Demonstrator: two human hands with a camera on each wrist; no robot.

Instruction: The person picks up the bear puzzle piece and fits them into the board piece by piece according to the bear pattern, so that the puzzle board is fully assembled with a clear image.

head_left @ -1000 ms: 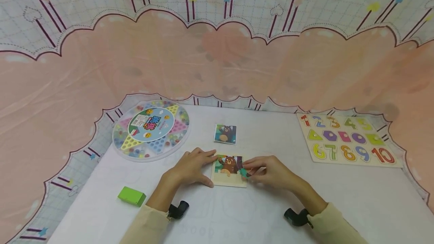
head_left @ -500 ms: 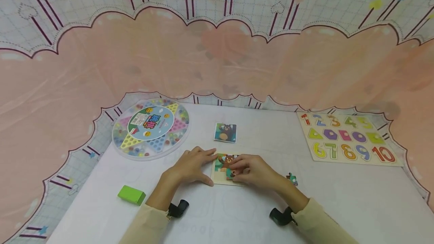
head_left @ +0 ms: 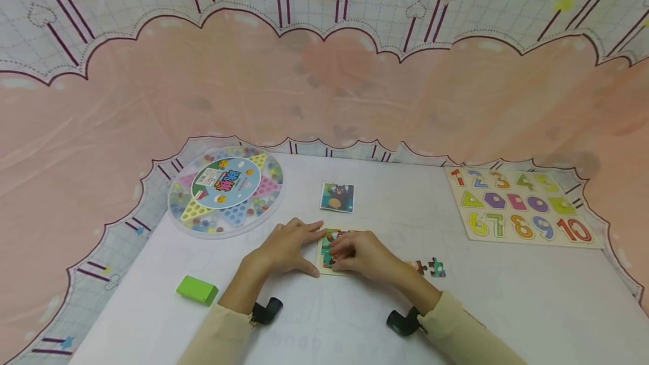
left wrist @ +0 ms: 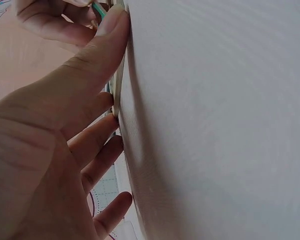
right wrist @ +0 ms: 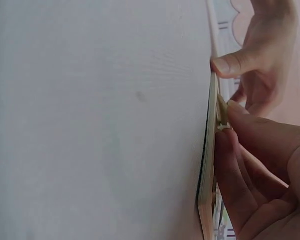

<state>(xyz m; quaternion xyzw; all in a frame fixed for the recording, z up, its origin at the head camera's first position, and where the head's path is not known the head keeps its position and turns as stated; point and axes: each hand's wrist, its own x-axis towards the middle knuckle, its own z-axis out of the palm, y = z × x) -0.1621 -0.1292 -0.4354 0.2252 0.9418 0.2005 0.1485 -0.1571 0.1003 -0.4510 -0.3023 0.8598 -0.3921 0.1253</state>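
A small wooden jigsaw board [head_left: 332, 273] with a bear picture lies flat at the table's middle. My left hand [head_left: 286, 246] spreads along its left side, thumb at the near corner and fingers near the far one. Over the board's lower left, my right hand [head_left: 367, 255] pinches a jigsaw piece [head_left: 328, 259] with green on it. The right wrist view shows that piece [right wrist: 221, 112] tilted between thumb and fingertips, close to the board's surface. Much of the board is hidden under the right hand. Two loose jigsaw pieces, one greenish [head_left: 438, 267] and one brown [head_left: 419, 267], lie beside the right wrist.
Behind the board lies a bear picture card [head_left: 337, 197]. A round Chinese checkers box [head_left: 225, 193] stands back left, a green block [head_left: 197, 290] front left, and a number-and-shape board [head_left: 524, 207] back right. A patterned curtain [head_left: 324, 94] hangs behind the table.
My right hand has moved left across the board with the jigsaw piece, from its right edge to the lower left. Loose pieces have come into view by the right forearm. The left hand stays put.
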